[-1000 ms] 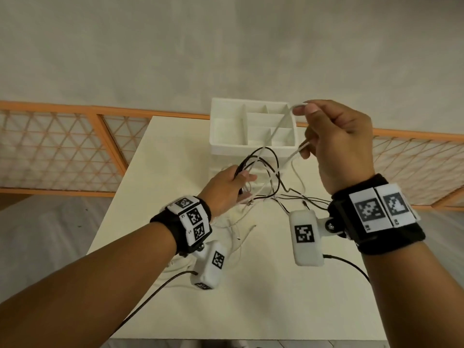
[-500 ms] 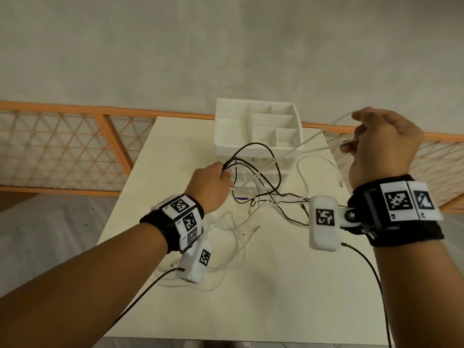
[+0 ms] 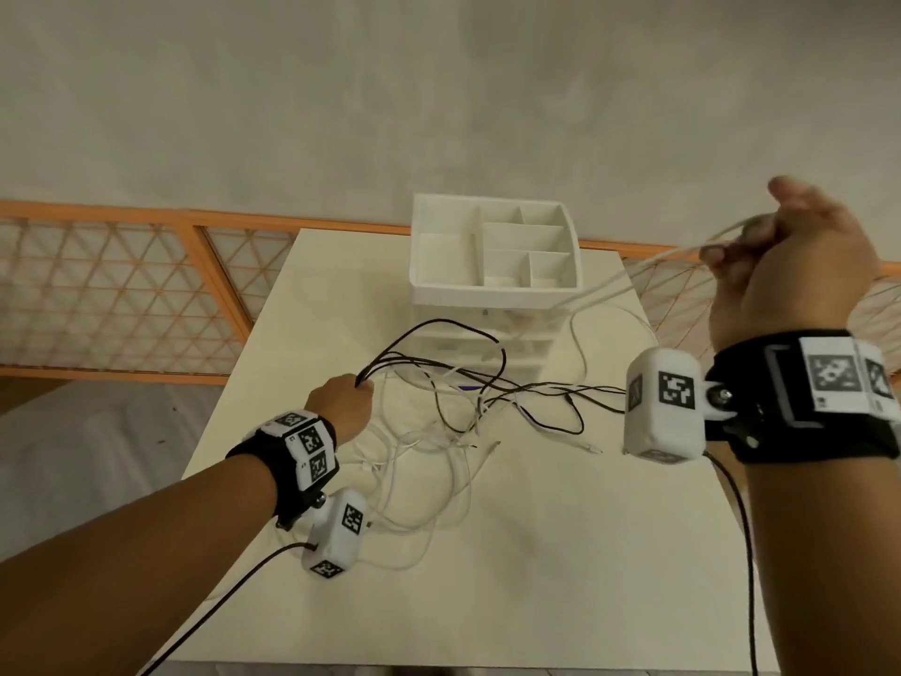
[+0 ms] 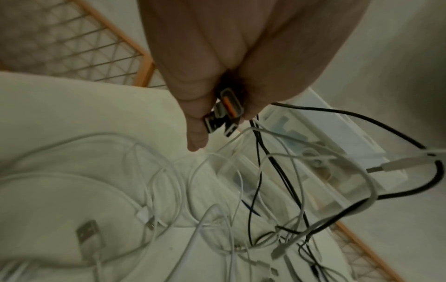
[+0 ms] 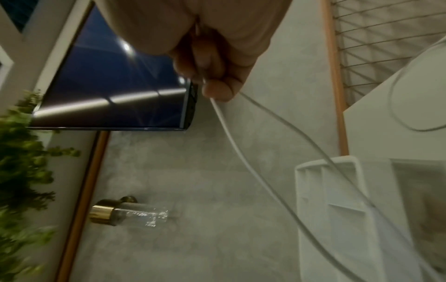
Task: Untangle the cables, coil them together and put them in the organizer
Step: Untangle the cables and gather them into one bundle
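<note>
Left hand: held low over the middle of the table, fingers curled tight round a bunch of black cables; in the left wrist view several dark plugs, one with an orange insert, are seen clamped between thumb and fingers.

Right hand: raised beyond the table's right edge, fingers closed in a pinch on two strands of white cable, which are drawn taut across the organizer's right front corner.

Cables: black strands are looped from the left hand toward the right edge. A loose heap of white cables lies on the table at the middle and toward the left edge, tangled with the black ones; a USB plug is seen among them.

Organizer: white, with open top compartments and clear drawers below, set at the far edge of the table.

Writing: none legible; only square coded markers are seen on the wristbands.
</note>
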Motion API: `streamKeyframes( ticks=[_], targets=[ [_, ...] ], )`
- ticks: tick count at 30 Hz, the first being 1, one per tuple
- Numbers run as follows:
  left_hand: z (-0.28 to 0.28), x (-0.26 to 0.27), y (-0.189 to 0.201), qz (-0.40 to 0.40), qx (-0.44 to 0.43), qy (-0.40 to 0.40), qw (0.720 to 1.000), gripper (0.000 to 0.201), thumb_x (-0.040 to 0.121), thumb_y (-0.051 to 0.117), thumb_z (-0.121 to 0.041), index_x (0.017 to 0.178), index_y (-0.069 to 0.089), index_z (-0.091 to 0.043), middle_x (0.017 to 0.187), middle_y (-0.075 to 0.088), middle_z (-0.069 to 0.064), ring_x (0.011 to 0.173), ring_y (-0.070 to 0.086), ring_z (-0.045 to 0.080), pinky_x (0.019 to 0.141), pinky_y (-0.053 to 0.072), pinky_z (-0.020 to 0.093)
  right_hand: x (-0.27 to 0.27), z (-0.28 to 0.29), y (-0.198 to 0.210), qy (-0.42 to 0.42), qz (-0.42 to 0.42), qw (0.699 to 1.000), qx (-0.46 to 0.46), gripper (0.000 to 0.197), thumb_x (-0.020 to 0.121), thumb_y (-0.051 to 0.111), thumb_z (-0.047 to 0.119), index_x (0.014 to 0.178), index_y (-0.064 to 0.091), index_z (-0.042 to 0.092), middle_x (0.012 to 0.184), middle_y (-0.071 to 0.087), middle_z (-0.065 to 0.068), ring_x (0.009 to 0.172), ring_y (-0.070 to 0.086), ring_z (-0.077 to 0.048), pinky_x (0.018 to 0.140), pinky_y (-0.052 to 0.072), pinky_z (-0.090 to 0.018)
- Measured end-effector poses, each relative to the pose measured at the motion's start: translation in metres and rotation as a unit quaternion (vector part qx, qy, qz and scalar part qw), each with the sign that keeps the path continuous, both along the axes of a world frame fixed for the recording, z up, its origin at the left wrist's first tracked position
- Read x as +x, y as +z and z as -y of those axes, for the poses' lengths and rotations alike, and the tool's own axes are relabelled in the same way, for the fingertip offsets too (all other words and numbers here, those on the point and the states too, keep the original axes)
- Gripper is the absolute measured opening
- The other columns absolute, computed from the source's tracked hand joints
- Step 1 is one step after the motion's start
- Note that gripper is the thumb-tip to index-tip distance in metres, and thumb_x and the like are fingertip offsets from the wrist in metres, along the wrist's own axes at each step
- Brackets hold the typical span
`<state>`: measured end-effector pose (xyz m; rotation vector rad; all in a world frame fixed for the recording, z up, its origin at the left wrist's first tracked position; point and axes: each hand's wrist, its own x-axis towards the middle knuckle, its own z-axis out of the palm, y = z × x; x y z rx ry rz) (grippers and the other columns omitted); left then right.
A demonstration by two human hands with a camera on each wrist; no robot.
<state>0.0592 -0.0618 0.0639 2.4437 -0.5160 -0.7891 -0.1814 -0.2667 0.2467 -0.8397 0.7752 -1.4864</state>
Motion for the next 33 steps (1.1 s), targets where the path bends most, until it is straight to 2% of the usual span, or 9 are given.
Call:
streamKeyframes(
  ticks=[3, 5, 10, 16, 21, 25, 28, 30, 33],
  targets=[
    [0.006, -0.001, 0.016, -0.104, -0.146, 0.082, 0.98, 0.034, 0.103, 0.044, -0.027, 0.11, 0.06, 0.002, 0.095, 0.07, 0.02, 0.098, 0.068, 0.037, 0.091, 0.056, 0.051, 0.01, -0.015, 0.008, 0.118, -0.054, 0.991, -0.017, 0.03, 0.09, 0.038, -0.001, 0.1, 0.066, 0.005, 0.054, 0.047, -0.002, 0.044, 0.038, -0.017, 0.046, 0.04, -0.024],
    [0.014, -0.011, 0.047, -0.172, -0.246, 0.102, 0.948, 0.022, 0.104, 0.045, -0.018, 0.106, 0.057, -0.001, 0.09, 0.071, 0.021, 0.087, 0.07, 0.033, 0.084, 0.059, 0.047, 0.024, -0.032, 0.002, 0.189, -0.098, 0.976, -0.036, 0.031, 0.087, 0.039, -0.003, 0.104, 0.065, 0.0, 0.055, 0.049, -0.006, 0.045, 0.037, -0.021, 0.044, 0.039, -0.025],
    [0.031, -0.04, 0.107, -0.27, -0.412, -0.019, 0.87, 0.018, 0.104, 0.046, -0.019, 0.105, 0.059, -0.007, 0.09, 0.076, 0.015, 0.093, 0.072, 0.029, 0.085, 0.054, 0.042, 0.054, -0.063, -0.009, 0.259, -0.133, 0.955, -0.062, 0.03, 0.089, 0.041, -0.008, 0.108, 0.062, -0.002, 0.061, 0.051, -0.01, 0.043, 0.038, -0.022, 0.047, 0.038, -0.03],
    [0.027, -0.057, 0.086, -0.228, -0.383, -0.081, 0.892, 0.023, 0.106, 0.042, -0.026, 0.092, 0.056, -0.017, 0.065, 0.061, 0.002, 0.085, 0.069, 0.026, 0.078, 0.046, 0.033, 0.054, -0.05, 0.006, 0.178, -0.061, 0.981, -0.048, 0.033, 0.089, 0.036, -0.01, 0.109, 0.06, -0.001, 0.062, 0.051, -0.007, 0.04, 0.042, -0.019, 0.051, 0.045, -0.033],
    [0.012, -0.046, 0.063, -0.224, -0.326, -0.092, 0.914, 0.026, 0.107, 0.04, -0.027, 0.085, 0.048, -0.015, 0.065, 0.056, -0.001, 0.082, 0.067, 0.023, 0.071, 0.044, 0.035, 0.037, -0.03, 0.01, 0.126, -0.006, 0.991, -0.044, 0.031, 0.088, 0.038, -0.01, 0.11, 0.057, -0.001, 0.07, 0.057, -0.011, 0.045, 0.042, -0.021, 0.057, 0.052, -0.034],
    [0.008, -0.039, 0.069, -0.209, -0.312, -0.096, 0.922, 0.026, 0.106, 0.041, -0.026, 0.091, 0.056, -0.012, 0.07, 0.051, 0.001, 0.06, 0.053, 0.016, 0.06, 0.049, 0.035, 0.024, -0.02, -0.012, 0.114, -0.097, 0.983, -0.11, 0.024, 0.081, 0.046, -0.004, 0.098, 0.057, 0.008, 0.08, 0.069, -0.014, 0.045, 0.047, -0.024, 0.052, 0.05, -0.031],
    [0.008, -0.027, 0.078, -0.202, -0.361, -0.032, 0.91, 0.026, 0.106, 0.044, -0.021, 0.089, 0.059, -0.008, 0.069, 0.041, 0.001, 0.049, 0.039, 0.011, 0.044, 0.029, 0.022, 0.013, -0.004, -0.058, 0.079, -0.37, 0.915, -0.137, 0.012, 0.08, 0.06, 0.005, 0.089, 0.06, 0.014, 0.076, 0.076, -0.006, 0.04, 0.055, -0.021, 0.047, 0.049, -0.03],
    [0.008, -0.02, 0.086, -0.213, -0.401, 0.002, 0.891, 0.026, 0.105, 0.045, -0.019, 0.088, 0.058, -0.007, 0.068, 0.041, 0.001, 0.047, 0.036, 0.01, 0.04, 0.026, 0.02, 0.001, 0.007, -0.106, 0.111, -0.515, 0.849, -0.049, 0.01, 0.089, 0.065, 0.02, 0.088, 0.064, 0.01, 0.07, 0.076, -0.005, 0.041, 0.057, -0.018, 0.051, 0.053, -0.032],
    [0.009, -0.018, 0.096, -0.233, -0.437, 0.008, 0.869, 0.024, 0.104, 0.048, -0.015, 0.087, 0.058, -0.002, 0.07, 0.046, 0.004, 0.049, 0.038, 0.012, 0.041, 0.029, 0.022, -0.021, 0.01, -0.184, 0.198, -0.554, 0.796, 0.143, 0.027, 0.094, 0.065, 0.03, 0.086, 0.067, 0.004, 0.07, 0.074, -0.012, 0.044, 0.054, -0.021, 0.05, 0.049, -0.028]
  ],
)
